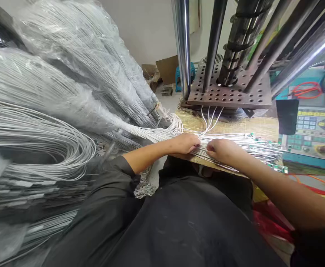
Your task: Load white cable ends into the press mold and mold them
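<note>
The white cables (236, 140) lay under and between the hands, spread across a yellowish board (262, 126). The left hand (186, 143) and right hand (225, 150) sat slightly apart, fingers curled against the cables; whether either gripped any, I could not tell. Thin, smooth and pale, the cables ended rightward in green-and-white tips (273, 148); a few curved up toward a drilled metal plate (198, 94). Leftward slumped thick bundles (59, 83) in crinkled, cloudy plastic.

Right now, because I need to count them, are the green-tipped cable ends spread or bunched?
Spread: the green-tipped cable ends fan out beyond the right hand, at staggered lengths.
</note>
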Demonstrator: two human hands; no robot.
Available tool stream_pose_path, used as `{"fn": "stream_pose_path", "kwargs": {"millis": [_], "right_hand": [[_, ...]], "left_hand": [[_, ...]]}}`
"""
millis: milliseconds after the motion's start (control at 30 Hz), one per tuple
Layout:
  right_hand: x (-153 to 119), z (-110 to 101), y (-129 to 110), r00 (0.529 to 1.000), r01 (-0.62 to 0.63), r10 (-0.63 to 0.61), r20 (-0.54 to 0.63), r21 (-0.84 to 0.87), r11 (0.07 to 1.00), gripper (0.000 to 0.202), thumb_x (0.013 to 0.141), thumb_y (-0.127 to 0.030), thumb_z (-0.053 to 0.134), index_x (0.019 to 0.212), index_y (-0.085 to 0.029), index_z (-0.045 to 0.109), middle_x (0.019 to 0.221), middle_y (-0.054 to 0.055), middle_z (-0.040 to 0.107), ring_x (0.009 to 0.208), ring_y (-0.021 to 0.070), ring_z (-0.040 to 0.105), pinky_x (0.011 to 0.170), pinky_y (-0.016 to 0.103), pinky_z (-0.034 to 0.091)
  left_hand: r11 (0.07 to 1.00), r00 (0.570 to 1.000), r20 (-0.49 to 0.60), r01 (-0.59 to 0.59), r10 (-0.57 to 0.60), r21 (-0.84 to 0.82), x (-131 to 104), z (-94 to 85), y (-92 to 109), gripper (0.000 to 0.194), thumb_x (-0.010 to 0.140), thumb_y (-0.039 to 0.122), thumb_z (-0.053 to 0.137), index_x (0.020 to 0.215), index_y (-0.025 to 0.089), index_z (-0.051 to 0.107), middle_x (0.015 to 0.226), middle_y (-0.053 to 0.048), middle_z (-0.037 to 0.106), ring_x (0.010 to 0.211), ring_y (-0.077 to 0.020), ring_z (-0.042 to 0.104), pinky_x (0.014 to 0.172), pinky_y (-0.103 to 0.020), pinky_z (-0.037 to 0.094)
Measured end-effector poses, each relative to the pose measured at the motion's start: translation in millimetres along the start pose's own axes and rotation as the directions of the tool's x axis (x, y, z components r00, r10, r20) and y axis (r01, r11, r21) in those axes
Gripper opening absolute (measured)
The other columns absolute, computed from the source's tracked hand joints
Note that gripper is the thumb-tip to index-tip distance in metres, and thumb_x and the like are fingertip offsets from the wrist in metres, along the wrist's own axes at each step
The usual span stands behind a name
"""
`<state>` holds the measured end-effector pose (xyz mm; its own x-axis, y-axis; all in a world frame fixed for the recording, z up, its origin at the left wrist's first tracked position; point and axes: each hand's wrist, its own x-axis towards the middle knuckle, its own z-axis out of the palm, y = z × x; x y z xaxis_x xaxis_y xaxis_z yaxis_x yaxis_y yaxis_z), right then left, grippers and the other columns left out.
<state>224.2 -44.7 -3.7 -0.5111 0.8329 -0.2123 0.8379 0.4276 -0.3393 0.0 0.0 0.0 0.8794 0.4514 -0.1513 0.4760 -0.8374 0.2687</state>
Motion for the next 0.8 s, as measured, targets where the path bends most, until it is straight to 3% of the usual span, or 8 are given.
{"fn": "stream_pose_path", "kwargs": {"millis": [167, 400, 500, 633, 733, 800], "right_hand": [[0.8, -5.6, -7.4, 1.000, 0.017, -0.016, 0.027, -0.039, 0.999, 0.023, 0.087, -0.033, 0.050, 0.084, -0.022, 0.070, 0.079, 0.005, 0.071, 0.067, 0.0186, 0.057, 0.062, 0.030, 0.033], [0.9, -10.4, -5.4, 1.000, 0.015, -0.015, -0.004, -0.035, 0.999, 0.023, 0.086, -0.031, 0.050, 0.085, -0.021, 0.070, 0.085, 0.007, 0.073, 0.075, 0.0206, 0.062, 0.067, 0.031, 0.039], [0.0, -14.6, -4.5, 0.998, 0.008, -0.008, -0.067, -0.003, 1.000, 0.029, 0.090, -0.033, 0.047, 0.093, -0.020, 0.073, 0.090, 0.007, 0.075, 0.082, 0.0229, 0.065, 0.072, 0.033, 0.042], [-5.8, -19.2, 2.0, 0.994, -0.009, 0.022, -0.106, 0.124, 0.992, 0.036, 0.092, -0.039, 0.048, 0.106, -0.021, 0.075, 0.096, 0.006, 0.077, 0.086, 0.0232, 0.069, 0.076, 0.033, 0.046], [-14.8, -19.9, 19.4, 0.995, -0.053, 0.065, -0.073, 0.155, 0.986, 0.037, 0.087, -0.038, 0.056, 0.115, -0.021, 0.074, 0.097, 0.006, 0.078, 0.085, 0.0231, 0.070, 0.076, 0.033, 0.049], [-21.4, -17.5, 34.6, 0.995, -0.060, 0.069, -0.071, 0.122, 0.991, 0.035, 0.086, -0.035, 0.057, 0.111, -0.020, 0.076, 0.100, 0.007, 0.078, 0.088, 0.0247, 0.071, 0.079, 0.035, 0.051]], "left_hand": [[0.998, 1.000, 0.013, -0.012, 0.012, 0.060, 1.3, -2.4, 3.7, 0.023, 0.095, 0.019, 0.048, 0.098, 0.016, 0.071, 0.100, -0.012, 0.068, 0.096, -0.0253, 0.061, 0.086, -0.036, 0.046], [0.986, 0.995, -0.089, -0.039, 0.054, 0.165, -7.9, -2.8, 6.4, 0.021, 0.096, 0.016, 0.046, 0.098, 0.013, 0.067, 0.101, -0.015, 0.066, 0.101, -0.0278, 0.058, 0.087, -0.038, 0.043], [0.998, 0.990, -0.135, -0.018, 0.025, 0.056, -5.2, -5.5, 10.2, 0.021, 0.099, 0.022, 0.049, 0.102, 0.013, 0.068, 0.104, -0.014, 0.068, 0.101, -0.0262, 0.060, 0.088, -0.036, 0.044], [0.986, 0.993, -0.111, 0.030, -0.049, -0.166, 2.8, -13.4, 13.1, 0.023, 0.100, 0.027, 0.051, 0.102, 0.014, 0.070, 0.098, -0.010, 0.072, 0.093, -0.0227, 0.064, 0.080, -0.031, 0.044], [0.959, 0.989, -0.119, 0.046, -0.082, -0.280, 2.8, -21.2, 13.8, 0.022, 0.100, 0.025, 0.050, 0.101, 0.016, 0.070, 0.096, -0.008, 0.073, 0.090, -0.0208, 0.064, 0.078, -0.030, 0.044], [0.951, 0.986, -0.137, 0.048, -0.094, -0.306, 3.2, -25.2, 16.2, 0.021, 0.100, 0.025, 0.050, 0.100, 0.016, 0.068, 0.097, -0.008, 0.072, 0.089, -0.0202, 0.064, 0.079, -0.029, 0.044]]}}
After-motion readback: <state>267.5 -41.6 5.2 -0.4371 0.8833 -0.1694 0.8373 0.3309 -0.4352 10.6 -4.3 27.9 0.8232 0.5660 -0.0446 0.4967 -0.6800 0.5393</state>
